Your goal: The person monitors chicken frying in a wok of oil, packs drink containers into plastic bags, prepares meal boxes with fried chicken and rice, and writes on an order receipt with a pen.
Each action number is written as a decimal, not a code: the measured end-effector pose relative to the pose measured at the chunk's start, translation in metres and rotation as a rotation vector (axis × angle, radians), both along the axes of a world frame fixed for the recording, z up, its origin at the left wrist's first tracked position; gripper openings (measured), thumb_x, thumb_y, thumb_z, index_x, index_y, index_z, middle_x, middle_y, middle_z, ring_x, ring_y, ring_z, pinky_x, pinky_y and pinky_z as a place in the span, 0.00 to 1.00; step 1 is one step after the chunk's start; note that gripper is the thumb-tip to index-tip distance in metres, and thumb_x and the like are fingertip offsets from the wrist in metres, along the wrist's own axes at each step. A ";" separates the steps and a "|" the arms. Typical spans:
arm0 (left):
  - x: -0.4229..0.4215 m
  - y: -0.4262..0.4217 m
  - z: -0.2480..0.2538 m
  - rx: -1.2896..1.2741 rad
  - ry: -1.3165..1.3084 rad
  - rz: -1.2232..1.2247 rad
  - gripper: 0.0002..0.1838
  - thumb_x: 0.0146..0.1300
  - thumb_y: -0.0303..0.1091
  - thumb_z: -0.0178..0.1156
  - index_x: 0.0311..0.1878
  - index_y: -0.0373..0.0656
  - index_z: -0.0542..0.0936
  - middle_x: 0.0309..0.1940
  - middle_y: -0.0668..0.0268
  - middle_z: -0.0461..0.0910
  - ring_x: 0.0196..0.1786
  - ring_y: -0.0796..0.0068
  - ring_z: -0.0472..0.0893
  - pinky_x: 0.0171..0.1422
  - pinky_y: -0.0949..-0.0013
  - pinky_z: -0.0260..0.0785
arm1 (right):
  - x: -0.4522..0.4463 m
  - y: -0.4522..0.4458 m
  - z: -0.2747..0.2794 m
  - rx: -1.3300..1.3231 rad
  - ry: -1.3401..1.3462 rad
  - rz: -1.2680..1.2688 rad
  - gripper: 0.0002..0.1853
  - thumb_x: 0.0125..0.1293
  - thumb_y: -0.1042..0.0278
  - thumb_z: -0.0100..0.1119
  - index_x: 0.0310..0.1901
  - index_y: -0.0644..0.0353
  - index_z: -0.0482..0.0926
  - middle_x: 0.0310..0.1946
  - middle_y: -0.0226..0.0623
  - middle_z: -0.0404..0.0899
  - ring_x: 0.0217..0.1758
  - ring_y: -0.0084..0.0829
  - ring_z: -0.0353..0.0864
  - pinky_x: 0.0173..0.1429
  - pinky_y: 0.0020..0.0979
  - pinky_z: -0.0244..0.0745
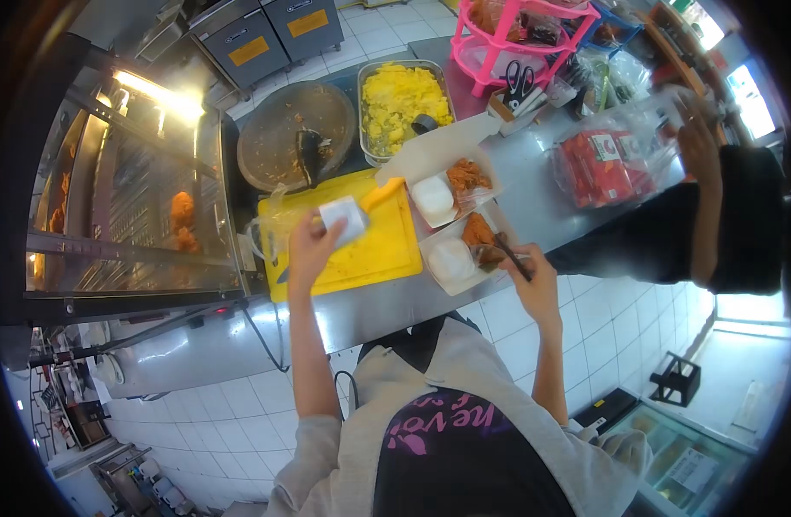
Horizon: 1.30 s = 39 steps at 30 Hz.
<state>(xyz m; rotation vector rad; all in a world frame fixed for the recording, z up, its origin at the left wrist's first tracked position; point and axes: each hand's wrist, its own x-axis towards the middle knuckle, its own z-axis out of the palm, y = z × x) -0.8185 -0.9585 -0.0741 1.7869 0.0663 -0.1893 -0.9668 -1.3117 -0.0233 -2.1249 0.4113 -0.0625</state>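
Observation:
My left hand [312, 250] grips a small white container [344, 221], blurred, above the yellow cutting board [387, 258]. A yellow-orange handle [383, 193] shows beyond it on the board. My right hand [536, 277] is closed round a dark-handled utensil [513, 258]; its working end, at the lower food box, is unclear. That open paper box [451, 284] holds a white rice mound [452, 259] and fried chicken [479, 231]. Just behind, a second open box [426, 224] carries white rice [433, 200] and fried chicken [469, 177].
A metal pan [364, 112] of yellow food stands behind the boxes, beside a round chopping block [266, 138]. A lit display case [137, 198] is left. Right are a pink rack [477, 73], bagged red packets [598, 168] and another person's arm [704, 172].

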 end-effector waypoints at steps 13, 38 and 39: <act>-0.156 0.006 -0.063 -0.151 0.341 -0.185 0.57 0.60 0.19 0.63 0.78 0.52 0.30 0.44 0.51 0.84 0.41 0.66 0.86 0.37 0.67 0.81 | -0.022 0.109 -0.021 0.247 0.075 0.174 0.12 0.64 0.73 0.64 0.48 0.60 0.77 0.35 0.37 0.86 0.42 0.27 0.85 0.43 0.27 0.76; -0.163 0.041 0.044 -0.059 -0.174 -0.656 0.32 0.55 0.33 0.74 0.61 0.40 0.72 0.37 0.65 0.85 0.43 0.71 0.84 0.55 0.65 0.73 | 0.009 0.136 0.022 0.265 0.280 1.157 0.12 0.57 0.68 0.67 0.39 0.63 0.77 0.29 0.40 0.80 0.32 0.33 0.78 0.40 0.31 0.72; -0.164 0.034 0.036 -0.063 -0.176 -0.662 0.32 0.55 0.33 0.74 0.61 0.40 0.72 0.37 0.65 0.85 0.43 0.71 0.84 0.55 0.65 0.73 | 0.016 0.137 0.012 0.234 0.220 1.164 0.13 0.55 0.67 0.67 0.39 0.63 0.77 0.30 0.41 0.80 0.33 0.35 0.80 0.40 0.33 0.72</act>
